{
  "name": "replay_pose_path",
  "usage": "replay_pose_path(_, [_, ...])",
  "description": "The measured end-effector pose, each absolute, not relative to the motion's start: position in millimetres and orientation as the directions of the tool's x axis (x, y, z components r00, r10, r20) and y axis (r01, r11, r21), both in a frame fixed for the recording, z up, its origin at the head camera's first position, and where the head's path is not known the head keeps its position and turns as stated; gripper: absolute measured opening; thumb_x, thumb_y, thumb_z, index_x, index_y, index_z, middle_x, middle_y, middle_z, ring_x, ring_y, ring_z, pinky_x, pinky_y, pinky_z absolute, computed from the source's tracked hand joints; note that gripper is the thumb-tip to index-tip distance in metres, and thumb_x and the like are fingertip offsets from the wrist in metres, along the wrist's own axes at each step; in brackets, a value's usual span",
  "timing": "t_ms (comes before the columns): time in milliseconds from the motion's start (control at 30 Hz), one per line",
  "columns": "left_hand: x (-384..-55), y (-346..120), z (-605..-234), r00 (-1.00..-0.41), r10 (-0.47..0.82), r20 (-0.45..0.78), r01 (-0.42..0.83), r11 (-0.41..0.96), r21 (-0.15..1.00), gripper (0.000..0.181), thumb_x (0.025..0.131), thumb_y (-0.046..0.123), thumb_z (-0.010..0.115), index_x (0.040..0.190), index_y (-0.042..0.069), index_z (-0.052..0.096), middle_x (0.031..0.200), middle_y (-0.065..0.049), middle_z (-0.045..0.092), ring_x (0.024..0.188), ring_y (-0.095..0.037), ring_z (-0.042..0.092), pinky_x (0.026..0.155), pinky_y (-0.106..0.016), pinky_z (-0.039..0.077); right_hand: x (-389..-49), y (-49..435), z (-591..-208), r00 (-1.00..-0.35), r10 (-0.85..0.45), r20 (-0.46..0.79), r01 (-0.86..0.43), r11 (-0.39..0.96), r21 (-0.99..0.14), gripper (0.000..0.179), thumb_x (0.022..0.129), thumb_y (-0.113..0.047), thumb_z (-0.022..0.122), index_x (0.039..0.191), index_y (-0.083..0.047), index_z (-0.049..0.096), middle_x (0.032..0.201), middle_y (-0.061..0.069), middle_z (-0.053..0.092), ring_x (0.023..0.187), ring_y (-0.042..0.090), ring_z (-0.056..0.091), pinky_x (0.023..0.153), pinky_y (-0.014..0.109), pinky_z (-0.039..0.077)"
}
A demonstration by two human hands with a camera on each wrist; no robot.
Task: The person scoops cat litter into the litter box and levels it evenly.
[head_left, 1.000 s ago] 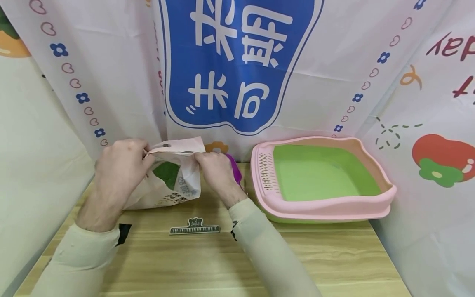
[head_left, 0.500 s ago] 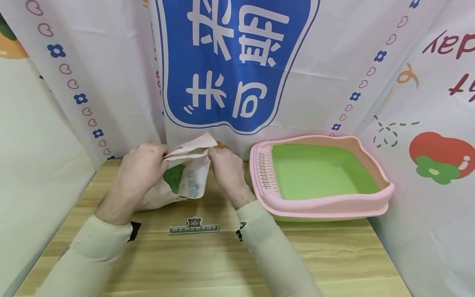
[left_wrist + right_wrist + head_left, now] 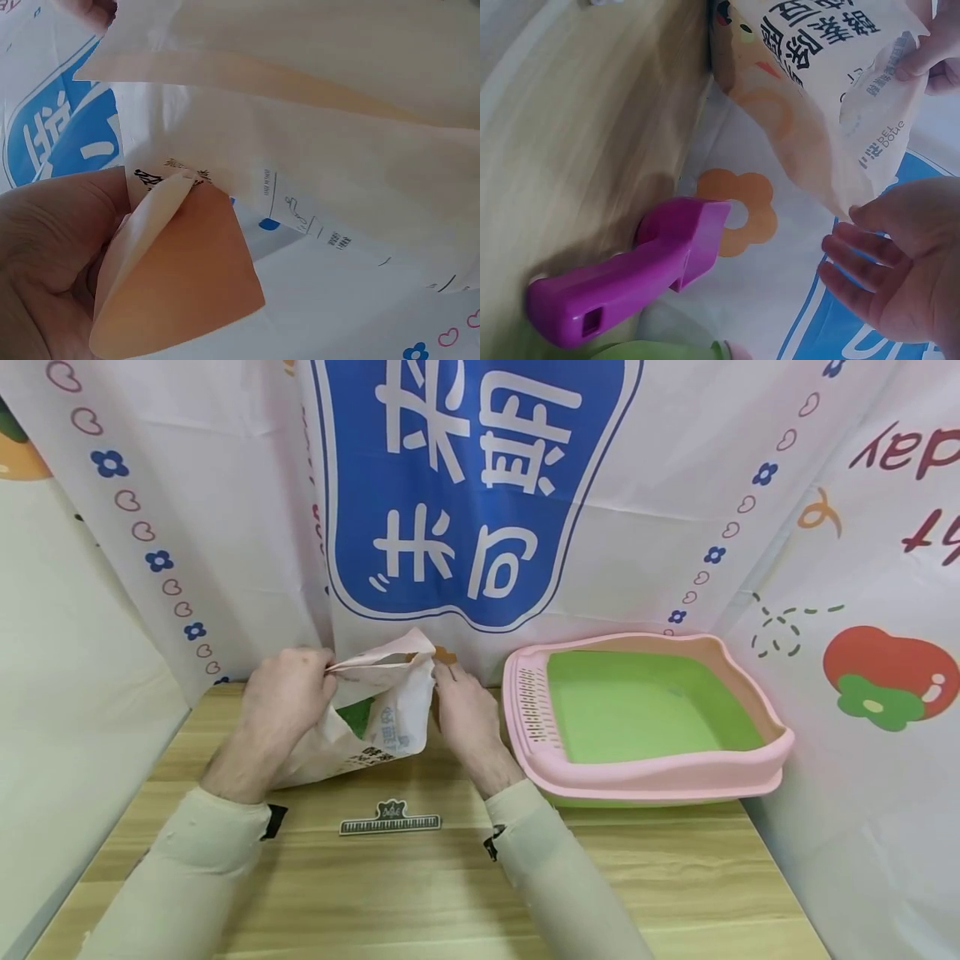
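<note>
A pale printed bag stands at the back left of the table, its top gaping and something green showing on its front. My left hand grips the bag's upper left edge; in the left wrist view that hand holds a folded-over flap. At the bag's right edge is my right hand. The right wrist view shows this hand with its thumb tip against the bag's corner and its other visible fingers loosely extended. A purple scoop lies near it, hidden in the head view.
A pink-rimmed green litter box stands right of my right hand. A flat clip with a piano-key pattern lies in front of the bag on the wooden table. Printed cloth hangs close behind.
Both hands and the bag's top have moved right, and its mouth gapes wider. My right hand has loosened from gripping the bag's right edge, its fingers now straighter. The purple scoop has become hidden in the head view.
</note>
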State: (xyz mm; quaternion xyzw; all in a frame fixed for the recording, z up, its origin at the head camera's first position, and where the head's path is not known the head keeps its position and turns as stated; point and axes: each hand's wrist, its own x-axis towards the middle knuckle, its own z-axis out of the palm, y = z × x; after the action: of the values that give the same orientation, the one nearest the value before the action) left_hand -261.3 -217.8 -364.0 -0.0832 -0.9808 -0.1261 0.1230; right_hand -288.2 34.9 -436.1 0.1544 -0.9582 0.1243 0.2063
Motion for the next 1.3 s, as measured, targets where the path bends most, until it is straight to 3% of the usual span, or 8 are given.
replay_pose_path(100, [-264.4,-221.8,-365.3,-0.957,0.122,0.262,0.187,0.952,0.242,0.016,0.11,0.008,0.07,0.116,-0.003,0.08,0.107,-0.03,0.082,0.088,-0.047,0.079,0.076,-0.064,0.065,-285.7,36.7,-440.3,-0.889,-0.22,0.401,-0.323,0.922,-0.212,0.031,0.118,-0.016,0.068,0.149,-0.016,0.073,0.135,0.005,0.083,0.113,0.031,0.085,0.087,0.051,0.074])
replay_pose_path(300, [-268.9,-227.8,-367.0,-0.957,0.109,0.268,0.182,0.946,0.268,0.017,0.111,0.011,0.069,0.114,-0.002,0.081,0.105,-0.028,0.083,0.088,-0.046,0.078,0.078,-0.064,0.063,-284.7,39.4,-454.1,-0.922,-0.19,0.337,-0.281,0.928,-0.245,0.026,0.12,-0.021,0.068,0.141,-0.007,0.076,0.134,0.012,0.085,0.114,0.034,0.087,0.094,0.051,0.075])
replay_pose_path(633, [-268.9,-232.4,-367.3,-0.953,0.13,0.274,0.202,0.946,0.255,0.019,0.111,0.01,0.071,0.113,-0.006,0.081,0.1,-0.028,0.082,0.079,-0.04,0.077,0.073,-0.06,0.064,-281.6,43.3,-478.0,-0.957,-0.187,0.221,-0.239,0.94,-0.242,0.034,0.11,-0.022,0.084,0.133,0.002,0.075,0.125,0.019,0.084,0.109,0.036,0.086,0.092,0.048,0.075])
replay_pose_path(800, [-269.0,-233.7,-367.7,-0.953,0.129,0.273,0.203,0.943,0.264,0.019,0.112,0.01,0.07,0.113,-0.006,0.081,0.099,-0.027,0.082,0.078,-0.038,0.076,0.073,-0.059,0.064,-285.5,46.6,-494.0,-0.953,-0.18,0.245,-0.237,0.945,-0.226,0.052,0.107,-0.022,0.087,0.143,0.011,0.071,0.129,0.024,0.082,0.11,0.037,0.086,0.095,0.048,0.075])
replay_pose_path(1033, [-269.6,-234.1,-367.4,-0.96,0.121,0.254,0.19,0.945,0.266,0.018,0.112,0.01,0.069,0.113,-0.005,0.08,0.101,-0.028,0.082,0.081,-0.04,0.077,0.074,-0.06,0.064,-278.5,45.5,-486.1,-0.986,-0.076,0.147,-0.109,0.966,-0.234,0.072,0.107,-0.026,0.088,0.16,0.015,0.059,0.146,0.033,0.077,0.119,0.043,0.084,0.098,0.051,0.074])
replay_pose_path(1133, [-269.9,-234.4,-367.5,-0.96,0.12,0.254,0.189,0.946,0.264,0.018,0.112,0.011,0.07,0.113,-0.004,0.08,0.102,-0.028,0.082,0.082,-0.041,0.078,0.076,-0.061,0.065,-277.6,45.3,-484.9,-0.99,-0.054,0.13,-0.082,0.973,-0.217,0.074,0.107,-0.031,0.088,0.159,0.016,0.06,0.141,0.032,0.079,0.115,0.042,0.085,0.096,0.05,0.074])
replay_pose_path(1300, [-270.0,-234.5,-367.7,-0.956,0.129,0.263,0.199,0.944,0.262,0.019,0.112,0.011,0.069,0.112,-0.004,0.081,0.103,-0.029,0.083,0.085,-0.044,0.079,0.079,-0.064,0.065,-276.8,44.6,-484.5,-0.995,-0.024,0.093,-0.042,0.979,-0.2,0.065,0.109,-0.034,0.086,0.148,0.014,0.067,0.12,0.03,0.084,0.098,0.041,0.088,0.081,0.051,0.075])
